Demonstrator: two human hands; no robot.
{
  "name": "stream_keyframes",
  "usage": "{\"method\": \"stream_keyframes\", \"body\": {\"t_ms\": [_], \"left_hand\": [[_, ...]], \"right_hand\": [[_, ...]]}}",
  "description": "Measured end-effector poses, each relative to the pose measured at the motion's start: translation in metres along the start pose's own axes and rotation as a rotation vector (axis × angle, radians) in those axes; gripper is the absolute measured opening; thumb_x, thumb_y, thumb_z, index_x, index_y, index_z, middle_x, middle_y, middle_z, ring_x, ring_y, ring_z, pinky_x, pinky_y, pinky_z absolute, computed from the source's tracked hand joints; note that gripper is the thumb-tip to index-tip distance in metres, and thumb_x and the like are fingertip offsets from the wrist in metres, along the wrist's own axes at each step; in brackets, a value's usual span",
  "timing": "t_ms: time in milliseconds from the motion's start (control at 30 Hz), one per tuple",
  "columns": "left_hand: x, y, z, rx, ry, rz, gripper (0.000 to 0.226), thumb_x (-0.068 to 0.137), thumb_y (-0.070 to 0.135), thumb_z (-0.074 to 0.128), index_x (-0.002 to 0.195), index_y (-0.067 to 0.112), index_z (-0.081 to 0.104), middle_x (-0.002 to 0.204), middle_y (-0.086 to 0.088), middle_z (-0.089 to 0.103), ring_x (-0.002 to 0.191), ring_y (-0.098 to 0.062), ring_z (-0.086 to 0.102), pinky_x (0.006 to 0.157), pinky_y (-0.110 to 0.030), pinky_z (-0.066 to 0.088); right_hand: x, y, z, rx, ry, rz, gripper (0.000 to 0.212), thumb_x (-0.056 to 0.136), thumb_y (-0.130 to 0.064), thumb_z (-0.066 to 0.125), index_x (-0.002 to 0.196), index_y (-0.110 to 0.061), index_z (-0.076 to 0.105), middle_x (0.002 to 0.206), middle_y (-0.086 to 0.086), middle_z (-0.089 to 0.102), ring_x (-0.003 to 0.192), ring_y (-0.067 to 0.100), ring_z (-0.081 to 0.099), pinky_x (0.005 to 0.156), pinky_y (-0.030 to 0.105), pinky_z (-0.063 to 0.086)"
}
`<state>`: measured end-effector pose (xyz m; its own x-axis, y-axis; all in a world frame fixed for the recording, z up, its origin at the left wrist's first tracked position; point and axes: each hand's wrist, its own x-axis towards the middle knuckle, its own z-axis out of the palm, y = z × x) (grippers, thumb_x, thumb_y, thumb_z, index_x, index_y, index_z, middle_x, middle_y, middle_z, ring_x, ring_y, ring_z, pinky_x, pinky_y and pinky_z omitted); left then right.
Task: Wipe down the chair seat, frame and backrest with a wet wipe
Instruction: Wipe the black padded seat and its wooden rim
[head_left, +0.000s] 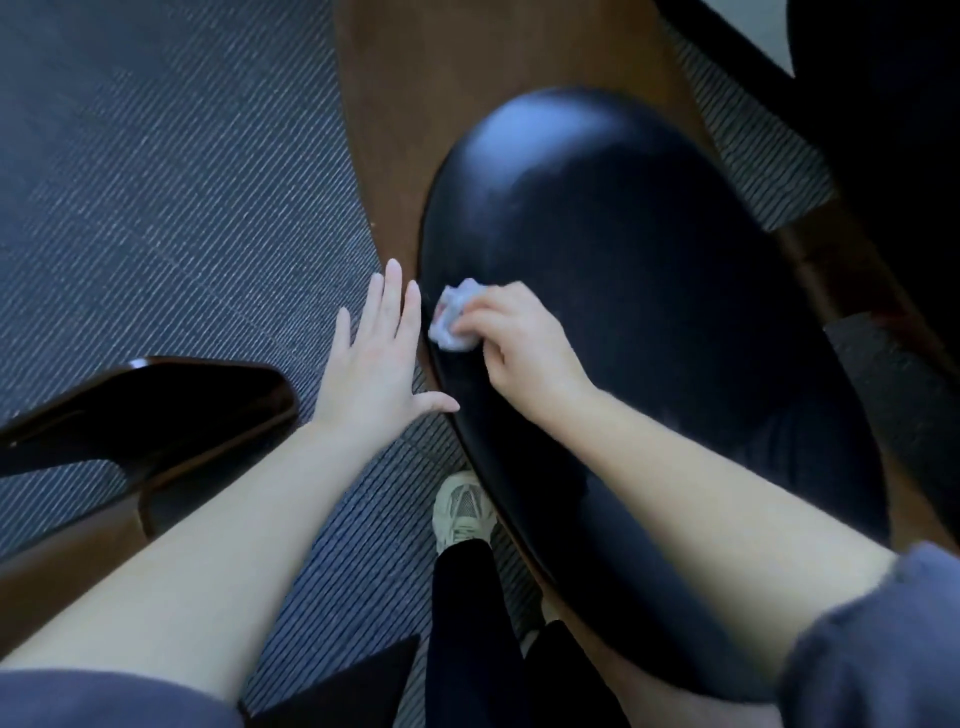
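Fingers (480, 319) of right hand (519, 348) curled, pinching a crumpled wet wipe (449, 322) against the left rim of the chair seat (623, 249). Left hand (374, 364) flat, its fingers (393, 291) straight and slightly spread, holding nothing, just beside the seat rim over the carpet (156, 182). Left thumb tip at the rim, contact unclear.
Carpet: grey-blue, fine stripes.
Chair seat: black, padded, glossy, rounded.
Wooden frame (467, 62): brown, shows past the seat's far and left sides.
Second chair (156, 400): dark glossy wood, lower left, apart from the seat.
Beige sneaker (462, 512): on the carpet by the seat's near-left rim.
Wet wipe: white, balled up.
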<state>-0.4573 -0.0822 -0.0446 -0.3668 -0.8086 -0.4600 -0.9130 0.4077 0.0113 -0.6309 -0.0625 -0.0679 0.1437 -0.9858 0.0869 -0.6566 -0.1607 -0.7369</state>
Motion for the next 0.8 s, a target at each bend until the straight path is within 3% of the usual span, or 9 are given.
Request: {"method": "stream_keyframes", "body": {"t_ms": [67,133,267,367,467,533,667,733,800], "left_hand": [[-0.005,0.002,-0.001,-0.032,-0.001,-0.034,0.131,0.067,0.074,0.061,0.153,0.001,-0.006,0.161,-0.014,-0.018,0.150,-0.026,-0.009,0.120,-0.049,0.015],[-0.009,0.002,-0.001,-0.078,-0.014,-0.072,0.131,0.068,0.072,0.063,0.152,0.001,-0.007,0.161,-0.014,-0.019,0.150,-0.026,-0.010,0.120,-0.049,0.013],[-0.010,0.004,0.004,-0.066,-0.033,-0.053,0.123,0.074,0.072,0.059,0.153,0.008,-0.010,0.160,-0.011,-0.023,0.150,-0.025,-0.014,0.121,-0.050,0.013],[-0.010,0.004,0.007,-0.106,-0.031,-0.070,0.120,0.075,0.069,0.061,0.154,0.012,-0.009,0.160,-0.008,-0.024,0.150,-0.023,-0.013,0.120,-0.050,0.011],[-0.016,0.006,0.004,-0.111,-0.067,-0.101,0.122,0.075,0.067,0.063,0.153,0.008,-0.010,0.160,-0.012,-0.021,0.150,-0.025,-0.013,0.120,-0.049,0.011],[-0.025,0.011,0.000,-0.134,-0.111,-0.136,0.121,0.077,0.063,0.065,0.153,0.005,-0.011,0.160,-0.017,-0.020,0.150,-0.028,-0.012,0.121,-0.048,0.011],[-0.044,0.025,-0.008,-0.175,-0.116,-0.107,0.103,0.090,0.038,0.066,0.153,0.008,-0.010,0.161,-0.014,-0.019,0.150,-0.028,-0.010,0.121,-0.046,0.012],[-0.045,0.032,-0.010,-0.157,-0.085,-0.038,0.098,0.092,0.030,0.064,0.154,0.011,-0.009,0.161,-0.008,-0.019,0.150,-0.025,-0.009,0.121,-0.047,0.013],[-0.043,0.040,-0.010,-0.126,-0.075,0.024,0.096,0.091,0.030,0.064,0.155,0.014,-0.006,0.162,-0.004,-0.019,0.150,-0.022,-0.008,0.121,-0.048,0.013]], "right_hand": [[-0.021,-0.001,-0.012,-0.019,-0.223,-0.057,0.039,0.079,-0.006,0.035,0.087,-0.012,0.073,0.096,-0.003,0.067,0.081,0.022,0.049,0.070,0.034,0.048],[-0.006,0.001,-0.026,-0.039,-0.279,-0.066,0.036,0.075,0.001,0.043,0.087,-0.013,0.075,0.094,-0.001,0.068,0.081,0.024,0.051,0.072,0.034,0.049],[0.060,0.008,-0.031,-0.076,0.116,0.114,0.038,0.079,0.006,0.047,0.099,-0.012,0.074,0.107,-0.001,0.069,0.088,0.028,0.054,0.076,0.023,0.036],[0.071,0.002,-0.007,-0.078,0.116,0.161,0.040,0.080,0.002,0.040,0.096,-0.012,0.074,0.106,-0.004,0.069,0.087,0.024,0.050,0.074,0.028,0.040],[0.020,0.004,-0.001,-0.025,-0.005,-0.027,0.040,0.077,-0.005,0.035,0.087,-0.011,0.073,0.097,-0.001,0.071,0.080,0.026,0.051,0.072,0.033,0.048],[-0.029,0.004,-0.012,0.004,-0.161,-0.073,0.038,0.074,0.005,0.043,0.089,-0.012,0.073,0.099,-0.005,0.071,0.080,0.026,0.051,0.075,0.031,0.048],[-0.080,-0.001,-0.044,0.074,-0.324,0.167,0.044,0.072,0.011,0.048,0.089,-0.019,0.074,0.097,-0.010,0.071,0.087,0.020,0.054,0.083,0.030,0.046],[-0.072,0.002,-0.055,0.089,-0.241,0.257,0.043,0.073,0.010,0.048,0.090,-0.019,0.075,0.095,-0.006,0.071,0.092,0.018,0.058,0.086,0.026,0.044],[-0.059,0.009,-0.054,0.105,-0.044,0.317,0.041,0.076,0.010,0.049,0.096,-0.016,0.074,0.102,-0.004,0.068,0.094,0.013,0.059,0.083,0.016,0.043]]}}
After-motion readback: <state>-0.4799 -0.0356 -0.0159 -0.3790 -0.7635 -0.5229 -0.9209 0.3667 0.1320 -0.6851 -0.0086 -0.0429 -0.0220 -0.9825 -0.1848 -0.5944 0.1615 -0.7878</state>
